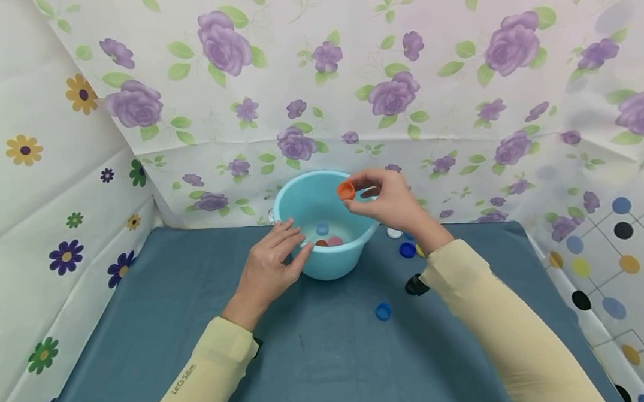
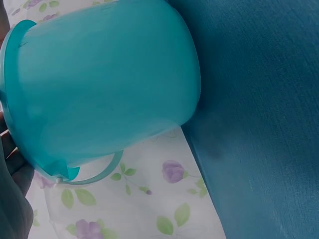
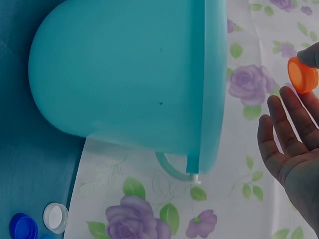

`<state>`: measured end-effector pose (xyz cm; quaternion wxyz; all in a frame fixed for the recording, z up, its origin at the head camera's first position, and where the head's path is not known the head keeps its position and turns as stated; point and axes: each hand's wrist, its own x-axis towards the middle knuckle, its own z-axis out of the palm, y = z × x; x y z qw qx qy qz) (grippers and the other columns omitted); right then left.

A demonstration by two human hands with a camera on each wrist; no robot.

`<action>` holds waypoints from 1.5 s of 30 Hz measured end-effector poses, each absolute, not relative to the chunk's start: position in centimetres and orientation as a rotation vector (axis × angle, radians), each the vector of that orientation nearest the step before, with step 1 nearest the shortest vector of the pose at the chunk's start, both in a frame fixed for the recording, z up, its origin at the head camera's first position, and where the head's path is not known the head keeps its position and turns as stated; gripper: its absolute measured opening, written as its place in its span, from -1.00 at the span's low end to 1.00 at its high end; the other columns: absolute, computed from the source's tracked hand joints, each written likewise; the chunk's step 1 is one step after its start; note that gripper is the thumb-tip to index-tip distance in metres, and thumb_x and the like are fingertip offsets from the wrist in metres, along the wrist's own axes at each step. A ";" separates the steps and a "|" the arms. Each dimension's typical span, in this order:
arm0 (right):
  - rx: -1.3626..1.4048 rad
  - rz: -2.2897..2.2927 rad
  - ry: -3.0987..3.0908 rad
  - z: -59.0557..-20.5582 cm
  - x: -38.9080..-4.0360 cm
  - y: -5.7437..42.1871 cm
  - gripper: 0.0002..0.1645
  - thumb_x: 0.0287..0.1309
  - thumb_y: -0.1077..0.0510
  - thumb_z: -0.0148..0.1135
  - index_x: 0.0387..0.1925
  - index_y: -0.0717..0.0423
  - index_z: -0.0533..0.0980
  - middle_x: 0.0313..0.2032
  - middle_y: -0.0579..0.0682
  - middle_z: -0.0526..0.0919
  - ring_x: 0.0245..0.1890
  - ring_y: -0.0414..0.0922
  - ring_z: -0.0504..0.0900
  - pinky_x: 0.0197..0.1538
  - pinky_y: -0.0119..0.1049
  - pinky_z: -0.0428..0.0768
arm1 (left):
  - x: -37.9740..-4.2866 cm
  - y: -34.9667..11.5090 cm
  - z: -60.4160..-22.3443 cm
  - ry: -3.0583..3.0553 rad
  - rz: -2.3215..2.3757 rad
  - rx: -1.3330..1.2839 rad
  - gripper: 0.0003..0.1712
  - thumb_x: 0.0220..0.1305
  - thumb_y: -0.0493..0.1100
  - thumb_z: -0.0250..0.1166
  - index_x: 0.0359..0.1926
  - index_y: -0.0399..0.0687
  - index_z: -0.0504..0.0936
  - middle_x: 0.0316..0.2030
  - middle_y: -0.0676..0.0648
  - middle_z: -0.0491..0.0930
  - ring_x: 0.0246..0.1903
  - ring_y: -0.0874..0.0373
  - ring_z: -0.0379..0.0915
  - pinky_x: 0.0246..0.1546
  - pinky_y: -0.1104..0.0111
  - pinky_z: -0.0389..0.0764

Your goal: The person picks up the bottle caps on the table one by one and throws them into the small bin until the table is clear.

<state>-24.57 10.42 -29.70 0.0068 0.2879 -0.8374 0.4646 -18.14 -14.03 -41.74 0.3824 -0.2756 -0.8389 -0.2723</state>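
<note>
My right hand [image 1: 389,201] is above the right side of a light blue bucket [image 1: 325,264], pinching an orange bottle cap [image 1: 345,191] between thumb and fingertip. In the right wrist view the same orange cap [image 3: 302,75] is beyond the bucket's rim, and the other fingers are spread away from it. At the near left of the rim, my left hand [image 1: 270,260] rests with fingers extended and the thumb along the edge. Inside the bucket lie a blue cap [image 1: 322,229], a pink cap [image 1: 334,241] and a reddish-brown cap [image 1: 321,243].
Right of the bucket lie a dark blue cap [image 1: 407,249], a white cap [image 1: 394,233] and a yellow cap [image 1: 421,251] partly hidden by the right wrist. Closer in are a black object [image 1: 416,285] and a blue cap [image 1: 383,311]. Flowered sheeting [image 1: 296,106] stands behind the table [image 1: 196,278].
</note>
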 end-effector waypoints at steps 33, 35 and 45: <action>0.994 1.195 -2.819 -35.2 -29.5 7.2 -0.68 0.00 -0.02 0.38 -0.15 -0.19 0.58 -0.22 -0.25 0.63 -0.17 -0.30 0.57 -0.09 -0.29 0.68 | -18.2 -13.8 -41.7 -2.130 -0.716 -0.710 -0.68 0.16 -0.05 0.34 -0.14 -0.15 0.71 -0.17 -0.12 0.69 0.15 0.04 0.47 0.32 0.16 0.43; 1.004 1.191 -2.824 -35.5 -29.7 7.1 -0.68 0.00 -0.02 0.38 -0.15 -0.18 0.58 -0.22 -0.25 0.63 -0.17 -0.29 0.57 -0.09 -0.29 0.68 | -18.2 -13.8 -41.8 -2.128 -0.716 -0.710 -0.68 0.16 -0.06 0.34 -0.14 -0.16 0.71 -0.17 -0.13 0.69 0.15 0.03 0.47 0.32 0.16 0.44; 0.997 1.164 -2.851 -36.2 -30.0 6.8 -0.68 0.00 -0.05 0.37 -0.14 -0.21 0.58 -0.23 -0.31 0.61 -0.17 -0.33 0.56 -0.09 -0.32 0.67 | -18.3 -14.0 -41.9 -2.132 -0.733 -0.703 -0.68 0.16 -0.06 0.34 -0.13 -0.16 0.70 -0.16 -0.12 0.69 0.16 0.04 0.46 0.32 0.16 0.43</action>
